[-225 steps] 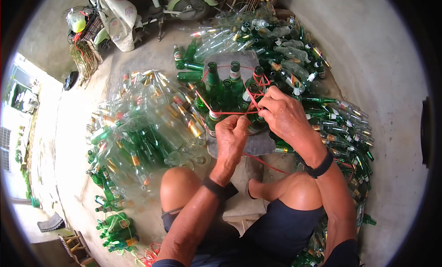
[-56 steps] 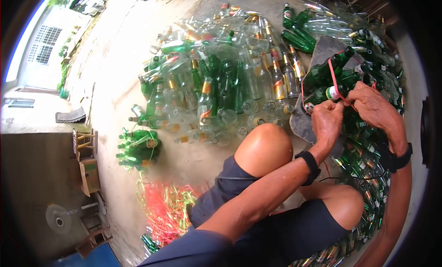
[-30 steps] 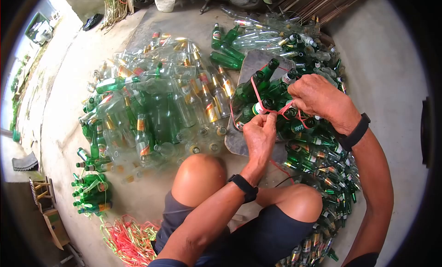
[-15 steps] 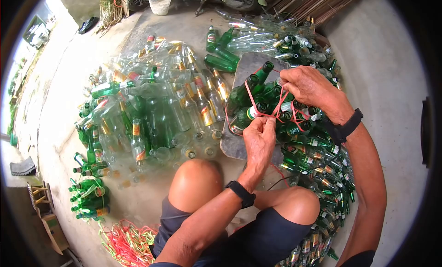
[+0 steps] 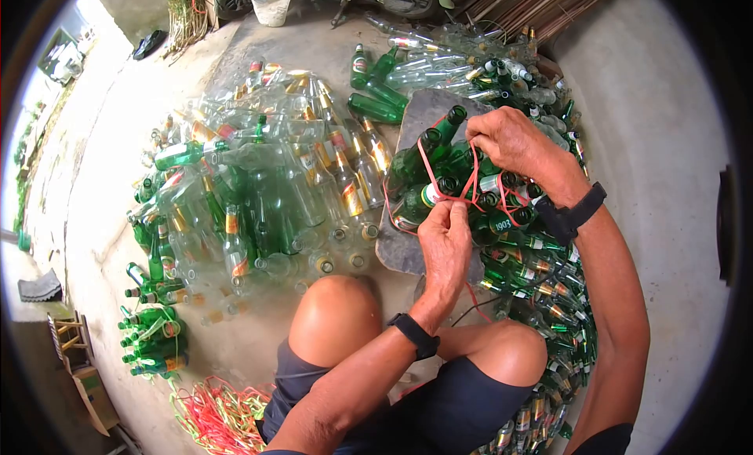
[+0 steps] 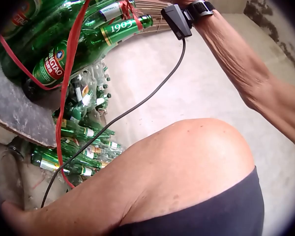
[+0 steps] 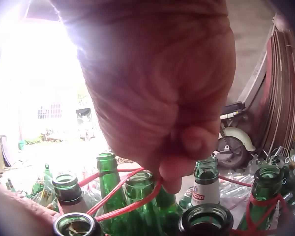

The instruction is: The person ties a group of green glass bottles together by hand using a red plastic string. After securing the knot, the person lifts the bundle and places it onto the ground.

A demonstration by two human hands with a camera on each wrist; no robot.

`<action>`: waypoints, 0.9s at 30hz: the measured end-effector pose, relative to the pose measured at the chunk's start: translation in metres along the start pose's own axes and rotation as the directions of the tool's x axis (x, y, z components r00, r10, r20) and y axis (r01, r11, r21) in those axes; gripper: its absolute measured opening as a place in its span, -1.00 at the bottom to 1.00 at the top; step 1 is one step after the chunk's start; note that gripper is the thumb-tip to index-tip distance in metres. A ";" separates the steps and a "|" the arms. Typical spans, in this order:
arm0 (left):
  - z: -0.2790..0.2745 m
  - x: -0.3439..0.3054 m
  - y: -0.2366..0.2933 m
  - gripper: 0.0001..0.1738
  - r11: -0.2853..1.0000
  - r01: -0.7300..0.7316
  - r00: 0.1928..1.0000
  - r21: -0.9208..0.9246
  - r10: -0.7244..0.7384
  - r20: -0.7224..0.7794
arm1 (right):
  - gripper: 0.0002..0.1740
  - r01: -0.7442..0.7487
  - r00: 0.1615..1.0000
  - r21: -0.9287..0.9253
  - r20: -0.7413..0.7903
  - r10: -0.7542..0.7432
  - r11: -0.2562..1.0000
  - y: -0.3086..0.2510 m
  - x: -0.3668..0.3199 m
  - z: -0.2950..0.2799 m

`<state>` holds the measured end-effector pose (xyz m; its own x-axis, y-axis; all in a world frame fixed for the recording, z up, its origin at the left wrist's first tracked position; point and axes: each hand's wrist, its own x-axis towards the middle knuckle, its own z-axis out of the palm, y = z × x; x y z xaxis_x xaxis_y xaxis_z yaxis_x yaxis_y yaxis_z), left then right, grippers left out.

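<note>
Several green beer bottles (image 5: 408, 163) stand packed together on a dark slab (image 5: 396, 247) before the person's knees. Red plastic twine (image 5: 426, 158) runs around the group and crosses between the necks. The left hand (image 5: 445, 243) pinches the twine at the near side of the bottles. Higher and further right, the right hand (image 5: 514, 141) pinches a strand drawn up over the necks. In the right wrist view its curled fingers (image 7: 177, 164) hold twine among the bottle necks (image 7: 108, 179). The left wrist view shows a labelled bottle (image 6: 51, 69) and a hanging strand; the left hand's fingertips are hidden there.
A large pile of clear and green bottles (image 5: 259, 188) lies to the left, more bottles (image 5: 541, 298) along the right wall. A tied green bundle (image 5: 153, 341) and a tangle of red and yellow twine (image 5: 220, 412) lie at lower left. A black cable (image 6: 132, 105) hangs from the right wrist.
The hands, close together at the string 7.5 s ago, are now apart. Over the last second the right hand moved left and slightly up, drawing out a strand; the left hand stayed nearly still.
</note>
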<state>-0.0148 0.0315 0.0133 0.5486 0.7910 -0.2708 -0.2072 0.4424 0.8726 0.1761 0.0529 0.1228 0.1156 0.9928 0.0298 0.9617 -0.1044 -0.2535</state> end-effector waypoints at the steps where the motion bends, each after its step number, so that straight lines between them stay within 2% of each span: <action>1: 0.000 0.000 0.000 -0.74 1.000 -0.005 1.000 -0.007 0.005 0.001 | -0.85 0.002 1.000 -0.008 0.004 -0.002 1.000 0.000 0.002 0.000; 9: 0.003 -0.002 0.002 -0.73 1.000 -0.020 1.000 -0.019 0.020 -0.012 | -0.78 0.012 0.999 0.061 0.032 -0.014 0.998 0.006 0.014 0.002; 12: 0.005 -0.002 0.001 -0.74 0.999 -0.043 0.999 -0.017 0.043 -0.026 | -0.81 -0.063 0.991 0.063 0.123 0.055 0.996 -0.003 0.021 -0.004; 14: 0.005 -0.002 0.002 -0.74 1.000 -0.022 0.999 -0.003 0.022 -0.034 | -0.79 -0.269 0.930 0.103 0.285 0.230 0.958 -0.014 0.025 -0.013; 18: 0.004 -0.002 0.002 -0.74 1.000 -0.008 0.999 -0.009 0.008 -0.031 | -0.81 -0.313 0.914 0.158 0.317 0.252 0.937 -0.006 0.027 -0.013; 20: 0.001 -0.001 0.000 -0.75 1.000 -0.006 0.998 -0.030 0.004 -0.057 | -0.84 -0.402 0.854 0.148 0.417 0.312 0.904 -0.003 0.031 -0.015; 21: 0.000 -0.002 0.000 -0.75 1.000 -0.005 0.998 -0.030 0.003 -0.056 | -0.84 -0.404 0.853 0.147 0.418 0.313 0.903 -0.003 0.031 -0.014; 23: -0.001 -0.002 0.002 -0.77 0.998 0.036 0.998 -0.053 -0.039 -0.057 | -0.84 -0.481 0.800 0.157 0.481 0.359 0.863 -0.002 0.033 -0.013; 27: -0.004 -0.003 0.004 -0.78 0.998 0.053 0.996 -0.020 -0.054 -0.069 | -0.83 -0.524 0.774 0.174 0.507 0.381 0.834 0.002 0.031 -0.007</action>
<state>-0.0202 0.0328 0.0163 0.5021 0.7932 -0.3447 -0.1945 0.4919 0.8486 0.1832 0.0831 0.1296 0.3296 0.7577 -0.5632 0.6979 -0.5973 -0.3952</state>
